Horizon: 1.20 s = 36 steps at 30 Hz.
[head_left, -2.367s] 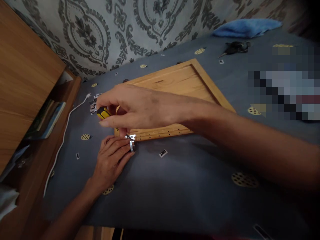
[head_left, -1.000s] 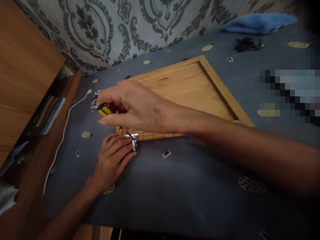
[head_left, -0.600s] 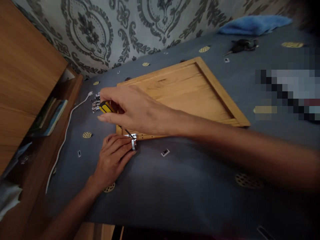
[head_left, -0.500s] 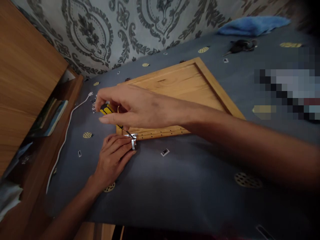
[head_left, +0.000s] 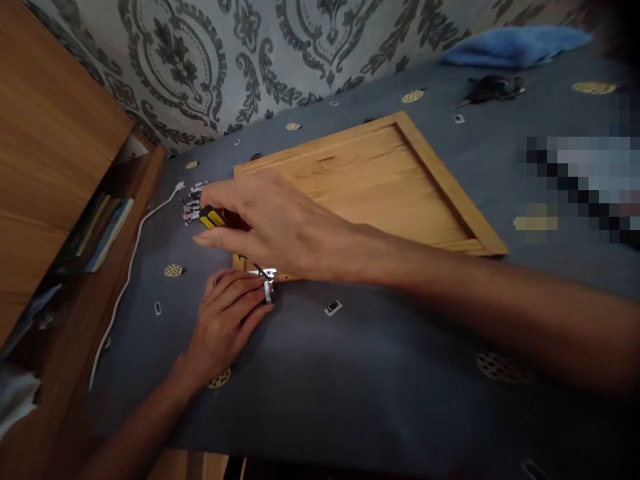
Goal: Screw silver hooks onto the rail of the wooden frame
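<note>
My right hand (head_left: 260, 220) is closed around the yellow and black handle of a screwdriver (head_left: 212, 217). The screwdriver's thin shaft slants down to a shiny metal latch (head_left: 269, 285) at the near left corner of a wooden panel (head_left: 360, 173) with a raised rim. My left hand (head_left: 227, 313) lies low beside that corner, its fingers pressed together against the latch and holding it to the panel's edge. Part of the latch is hidden under those fingers, and my right hand covers most of the screwdriver.
Several small metal fittings (head_left: 193, 203) lie behind my right hand. A white cable (head_left: 134, 250) runs along the left, beside a wooden shelf with books (head_left: 103, 233). A blue cloth (head_left: 517, 48) and a dark object (head_left: 493, 89) lie at the back right on the grey patterned cloth (head_left: 350, 380).
My right hand has turned and its wrist has dropped slightly, still on the screwdriver, now covering more of the panel's near edge. The left hand stays at the latch. The view has shifted a little.
</note>
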Each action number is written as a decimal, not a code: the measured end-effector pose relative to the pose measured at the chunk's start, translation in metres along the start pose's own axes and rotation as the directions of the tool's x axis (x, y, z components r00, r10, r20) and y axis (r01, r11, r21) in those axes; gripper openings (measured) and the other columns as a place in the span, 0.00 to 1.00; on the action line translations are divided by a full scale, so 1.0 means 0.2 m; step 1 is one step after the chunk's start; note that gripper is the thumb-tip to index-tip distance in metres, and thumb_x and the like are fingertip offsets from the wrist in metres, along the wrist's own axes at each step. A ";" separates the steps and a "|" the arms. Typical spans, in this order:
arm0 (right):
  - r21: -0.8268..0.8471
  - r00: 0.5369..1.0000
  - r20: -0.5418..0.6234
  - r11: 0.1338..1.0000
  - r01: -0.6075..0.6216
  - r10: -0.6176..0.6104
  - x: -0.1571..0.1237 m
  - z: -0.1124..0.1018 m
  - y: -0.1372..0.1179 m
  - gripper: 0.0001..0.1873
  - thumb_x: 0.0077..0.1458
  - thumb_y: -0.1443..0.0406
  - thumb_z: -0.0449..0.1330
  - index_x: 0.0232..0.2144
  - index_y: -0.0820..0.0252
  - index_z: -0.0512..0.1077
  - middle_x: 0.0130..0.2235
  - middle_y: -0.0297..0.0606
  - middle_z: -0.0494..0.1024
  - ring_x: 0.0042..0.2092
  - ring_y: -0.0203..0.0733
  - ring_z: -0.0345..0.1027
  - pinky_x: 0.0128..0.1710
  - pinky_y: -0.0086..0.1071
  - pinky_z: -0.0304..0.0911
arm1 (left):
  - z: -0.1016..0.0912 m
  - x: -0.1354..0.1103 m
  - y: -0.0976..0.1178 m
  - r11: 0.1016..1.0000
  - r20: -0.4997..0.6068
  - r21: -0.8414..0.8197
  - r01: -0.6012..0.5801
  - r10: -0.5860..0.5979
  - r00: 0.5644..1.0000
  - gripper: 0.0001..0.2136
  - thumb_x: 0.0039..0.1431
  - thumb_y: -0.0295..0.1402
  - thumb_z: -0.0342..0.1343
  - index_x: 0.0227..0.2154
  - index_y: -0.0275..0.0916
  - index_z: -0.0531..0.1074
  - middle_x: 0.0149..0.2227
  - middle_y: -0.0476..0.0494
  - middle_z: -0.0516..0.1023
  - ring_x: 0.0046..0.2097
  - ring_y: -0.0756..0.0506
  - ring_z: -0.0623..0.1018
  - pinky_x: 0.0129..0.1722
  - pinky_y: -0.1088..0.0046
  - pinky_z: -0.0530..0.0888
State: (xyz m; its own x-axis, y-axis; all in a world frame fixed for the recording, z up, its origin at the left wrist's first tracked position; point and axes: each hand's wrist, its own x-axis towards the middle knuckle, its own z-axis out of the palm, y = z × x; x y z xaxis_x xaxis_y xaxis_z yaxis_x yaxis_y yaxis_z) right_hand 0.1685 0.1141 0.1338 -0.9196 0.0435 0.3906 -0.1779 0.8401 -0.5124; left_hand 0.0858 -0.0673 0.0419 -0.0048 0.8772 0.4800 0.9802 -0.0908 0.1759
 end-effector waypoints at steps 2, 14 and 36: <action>-0.037 0.998 -0.004 0.997 -0.063 0.063 -0.01 0.02 -0.03 0.13 0.69 0.59 0.55 0.35 0.62 0.68 0.30 0.30 0.66 0.34 0.35 0.60 0.34 0.31 0.51 | 0.00 0.00 0.00 1.000 -0.005 0.003 -0.008 0.008 1.000 0.04 0.67 0.31 0.58 0.42 0.38 0.74 0.42 0.44 0.81 0.47 0.43 0.79 0.51 0.59 0.71; 0.353 0.964 0.178 0.927 0.124 -0.196 -0.01 -0.08 0.08 0.03 0.68 0.68 0.54 0.42 0.62 0.67 0.31 0.29 0.71 0.34 0.31 0.65 0.35 0.26 0.60 | 0.00 0.00 0.00 1.000 -0.003 -0.019 0.014 -0.014 1.000 0.05 0.66 0.31 0.59 0.43 0.41 0.76 0.44 0.44 0.82 0.48 0.42 0.79 0.51 0.56 0.72; 0.025 0.999 -0.009 0.999 -0.035 0.035 -0.01 0.03 0.00 0.13 0.67 0.60 0.57 0.33 0.59 0.60 0.30 0.29 0.64 0.33 0.34 0.59 0.32 0.31 0.48 | 0.00 0.01 0.01 1.000 0.000 -0.009 0.007 -0.007 1.000 0.04 0.68 0.31 0.57 0.43 0.40 0.75 0.42 0.44 0.82 0.47 0.42 0.79 0.49 0.59 0.72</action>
State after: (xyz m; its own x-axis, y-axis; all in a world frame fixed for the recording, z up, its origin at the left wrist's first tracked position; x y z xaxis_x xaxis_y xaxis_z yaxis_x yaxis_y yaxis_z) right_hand 0.1678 0.1108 0.1291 -0.9220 0.0775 0.3793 -0.1549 0.8241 -0.5448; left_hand 0.0875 -0.0667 0.0436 -0.0115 0.8780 0.4785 0.9784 -0.0889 0.1866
